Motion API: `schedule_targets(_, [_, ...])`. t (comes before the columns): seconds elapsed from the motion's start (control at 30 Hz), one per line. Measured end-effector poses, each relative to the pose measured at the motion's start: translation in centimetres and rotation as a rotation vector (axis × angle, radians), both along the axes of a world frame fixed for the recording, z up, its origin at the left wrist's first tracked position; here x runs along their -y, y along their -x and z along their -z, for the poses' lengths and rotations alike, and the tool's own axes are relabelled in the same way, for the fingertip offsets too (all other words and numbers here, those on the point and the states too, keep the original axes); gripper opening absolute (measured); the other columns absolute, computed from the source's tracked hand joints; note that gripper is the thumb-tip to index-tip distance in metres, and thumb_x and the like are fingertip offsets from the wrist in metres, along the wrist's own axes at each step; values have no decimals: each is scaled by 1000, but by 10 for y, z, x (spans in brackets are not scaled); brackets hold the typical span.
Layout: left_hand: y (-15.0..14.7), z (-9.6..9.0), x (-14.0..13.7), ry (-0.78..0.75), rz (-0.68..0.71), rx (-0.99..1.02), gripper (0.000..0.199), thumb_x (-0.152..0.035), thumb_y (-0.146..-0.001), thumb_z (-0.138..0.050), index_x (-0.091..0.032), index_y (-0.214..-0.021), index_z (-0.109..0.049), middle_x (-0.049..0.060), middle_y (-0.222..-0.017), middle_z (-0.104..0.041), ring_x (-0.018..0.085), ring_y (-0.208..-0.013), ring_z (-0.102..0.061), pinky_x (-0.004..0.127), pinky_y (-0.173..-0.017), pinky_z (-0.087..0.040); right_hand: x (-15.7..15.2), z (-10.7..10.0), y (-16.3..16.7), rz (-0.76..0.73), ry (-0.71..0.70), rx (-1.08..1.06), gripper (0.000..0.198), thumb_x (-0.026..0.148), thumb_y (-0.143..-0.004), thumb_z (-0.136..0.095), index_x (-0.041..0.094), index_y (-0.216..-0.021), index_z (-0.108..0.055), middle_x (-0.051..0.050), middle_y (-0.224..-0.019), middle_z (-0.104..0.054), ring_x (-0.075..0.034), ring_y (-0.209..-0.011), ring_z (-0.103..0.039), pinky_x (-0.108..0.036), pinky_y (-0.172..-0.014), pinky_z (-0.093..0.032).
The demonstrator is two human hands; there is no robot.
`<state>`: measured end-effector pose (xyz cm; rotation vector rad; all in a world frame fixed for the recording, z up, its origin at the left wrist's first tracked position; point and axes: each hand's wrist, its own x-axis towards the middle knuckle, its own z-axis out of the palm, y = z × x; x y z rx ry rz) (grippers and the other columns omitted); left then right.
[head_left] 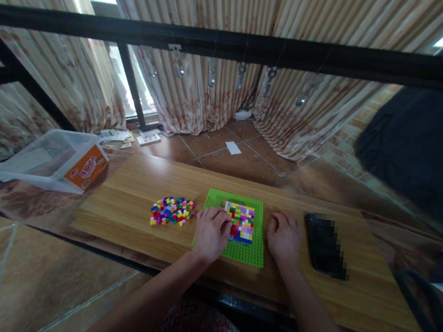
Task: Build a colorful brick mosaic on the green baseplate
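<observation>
A bright green studded baseplate (243, 252) lies on the wooden board, with a dense patch of multicoloured building bricks (243, 221) on it. My left hand (211, 232) reaches over the left part of the plate, thumb and fingers pinched together at the patch's left edge. Whatever is between those fingertips is too small or hidden to make out. Just off the plate's right edge, my right hand (284, 237) rests on the board with its fingers curled in, and no object shows in it. Left of the plate is a loose heap of small coloured bricks (173, 212).
A black phone-like object (323, 243), partly pixelated, lies right of my right hand. A clear plastic box (58, 159) with an orange label stands beyond the left end of the wooden board (119, 212). A dark metal bar (236, 46) crosses in front of the curtains.
</observation>
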<state>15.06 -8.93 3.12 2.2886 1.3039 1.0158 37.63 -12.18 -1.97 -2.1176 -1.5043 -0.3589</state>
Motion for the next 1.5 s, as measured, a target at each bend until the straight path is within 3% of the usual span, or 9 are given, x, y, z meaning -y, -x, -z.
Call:
schedule_targets(0.2, [1,5,1,-54,67,-5,12,-21,-90,-55,-22,-84,-65,3,-97,-68,19,-97,-59,37,-88,-40,0,-1,1,9,5,13,28,23,-89,-43,15,-98,-67,-13,-107,-65,-25,-98,-52,-38,-86,-39])
schedule_targets(0.57, [-2,5,-1,-17,57,110,10,-16,-84,-59,-21,-82,-66,4,-94,-69,19,-96,-61,37,-87,-44,0,-1,0,3,14,9,27,22,-89,-44,15,-98,-68,-13,-106,-65,-25,-98,-53,-38,-87,-39])
schedule_targets(0.73, [-6,-1,-3,87,41,180,15,-9,-80,-59,-21,-71,-64,1,-83,-66,16,-85,-61,33,-83,-47,0,0,1,11,7,-8,27,23,-89,-44,14,-100,-67,-12,-107,-65,-24,-98,-52,-37,-88,-39])
schedule_targets(0.83, [-8,-5,-4,129,-48,237,14,-7,-74,-61,-20,-72,-64,3,-89,-62,17,-89,-60,32,-85,-48,1,-1,2,9,6,-21,27,22,-89,-44,15,-100,-67,-12,-107,-64,-24,-99,-51,-37,-88,-39])
schedule_targets(0.97, [-9,-6,-8,231,-167,266,35,-7,-67,-67,-17,-100,-64,9,-110,-60,22,-108,-56,39,-99,-45,1,-2,3,14,8,-26,27,22,-88,-44,15,-99,-68,-12,-107,-64,-25,-99,-52,-38,-89,-39])
schedule_targets(1.1, [-10,-3,-15,440,-183,301,56,-12,-66,-68,-13,-120,-56,13,-116,-61,24,-109,-58,39,-98,-47,1,-2,2,11,1,-19,27,23,-89,-44,15,-99,-68,-13,-107,-65,-25,-99,-53,-39,-89,-40])
schedule_targets(1.5, [-17,-8,-16,608,-185,347,51,-7,-64,-64,-14,-114,-61,7,-104,-69,18,-93,-64,31,-87,-51,0,3,-1,1,-11,20,28,23,-89,-43,14,-98,-68,-13,-106,-65,-24,-99,-53,-38,-90,-39])
